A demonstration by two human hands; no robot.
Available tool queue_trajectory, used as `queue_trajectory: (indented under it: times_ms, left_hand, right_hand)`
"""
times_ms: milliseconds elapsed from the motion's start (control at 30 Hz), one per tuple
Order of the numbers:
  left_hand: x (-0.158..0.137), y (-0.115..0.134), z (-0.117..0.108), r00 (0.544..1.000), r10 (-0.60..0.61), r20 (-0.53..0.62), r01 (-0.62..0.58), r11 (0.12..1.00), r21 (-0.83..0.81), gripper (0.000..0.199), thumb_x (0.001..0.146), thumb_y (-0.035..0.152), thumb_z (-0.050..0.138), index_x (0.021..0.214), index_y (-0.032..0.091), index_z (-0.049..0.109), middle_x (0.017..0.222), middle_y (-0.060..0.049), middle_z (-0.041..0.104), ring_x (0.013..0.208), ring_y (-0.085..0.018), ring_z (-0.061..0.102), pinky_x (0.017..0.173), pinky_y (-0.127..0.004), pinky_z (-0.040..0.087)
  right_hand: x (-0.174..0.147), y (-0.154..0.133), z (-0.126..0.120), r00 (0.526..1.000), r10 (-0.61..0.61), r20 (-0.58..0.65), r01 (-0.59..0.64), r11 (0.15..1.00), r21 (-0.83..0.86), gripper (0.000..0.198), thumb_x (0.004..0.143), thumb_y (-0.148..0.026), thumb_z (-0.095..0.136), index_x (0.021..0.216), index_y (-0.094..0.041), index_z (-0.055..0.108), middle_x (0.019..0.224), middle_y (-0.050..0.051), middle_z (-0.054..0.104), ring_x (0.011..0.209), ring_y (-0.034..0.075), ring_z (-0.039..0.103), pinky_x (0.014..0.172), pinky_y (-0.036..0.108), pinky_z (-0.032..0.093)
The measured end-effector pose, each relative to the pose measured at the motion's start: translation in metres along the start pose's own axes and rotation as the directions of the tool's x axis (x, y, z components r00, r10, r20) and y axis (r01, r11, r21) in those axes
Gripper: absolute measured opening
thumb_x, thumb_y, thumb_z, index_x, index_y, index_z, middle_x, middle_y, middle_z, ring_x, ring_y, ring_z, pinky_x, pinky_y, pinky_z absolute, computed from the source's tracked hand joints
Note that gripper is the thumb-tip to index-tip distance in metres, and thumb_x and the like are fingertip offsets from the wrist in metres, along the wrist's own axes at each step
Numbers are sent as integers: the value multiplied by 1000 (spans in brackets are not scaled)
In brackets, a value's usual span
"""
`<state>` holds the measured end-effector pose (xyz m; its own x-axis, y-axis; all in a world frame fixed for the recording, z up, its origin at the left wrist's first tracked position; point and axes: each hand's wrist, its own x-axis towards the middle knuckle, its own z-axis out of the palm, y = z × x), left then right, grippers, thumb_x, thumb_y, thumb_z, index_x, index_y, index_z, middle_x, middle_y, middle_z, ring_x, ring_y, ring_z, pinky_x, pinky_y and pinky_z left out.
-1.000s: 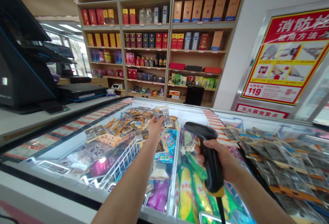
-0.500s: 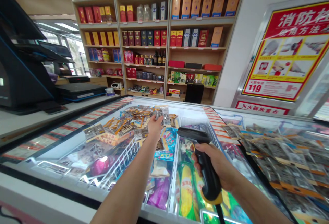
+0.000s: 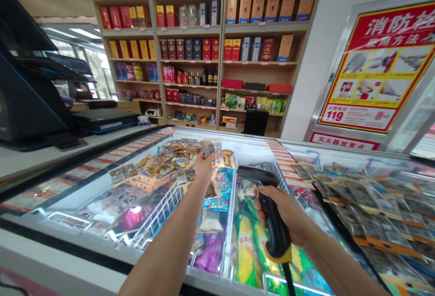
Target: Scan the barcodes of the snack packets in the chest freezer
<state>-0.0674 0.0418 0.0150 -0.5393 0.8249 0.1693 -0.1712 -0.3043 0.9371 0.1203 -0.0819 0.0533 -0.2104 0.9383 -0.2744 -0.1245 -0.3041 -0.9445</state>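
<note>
From where I stand, the left hand (image 3: 203, 167), mid-frame, pinches a small transparent plastic packet (image 3: 217, 152), partly hidden by the fingers, its print too blurred to read, at a heap of brown-and-orange plastic packets (image 3: 181, 148). Lower right of centre, the right hand (image 3: 288, 214) grips a black pistol-shaped scanner with yellow trim (image 3: 276, 232); its black cable (image 3: 288, 280) is cut off below.
</note>
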Motion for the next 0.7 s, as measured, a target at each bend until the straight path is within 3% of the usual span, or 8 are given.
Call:
queue_trajectory:
  times_ms: [400,700]
  left_hand:
    - [1,-4,1,997,-44,61,44,999,9,30,53,32,61,77,15,56,58,0,56,44,-8,46,42,-20,33]
    - [2,-6,0,1000,-9,29,8,999,36,32,51,35,62,76,16,55,60,1,54,48,-8,47,45,-21,34]
  right_hand:
    - [0,1,0,1000,11,2,-10,999,-36,22,70,-35,52,62,-16,49,52,-3,50,39,7,44,34,18,37]
    - [-4,-2,2,1000,9,-10,-9,1000,-9,18,71,-33,50,64,-16,48,52,-3,50,39,7,45,34,17,36]
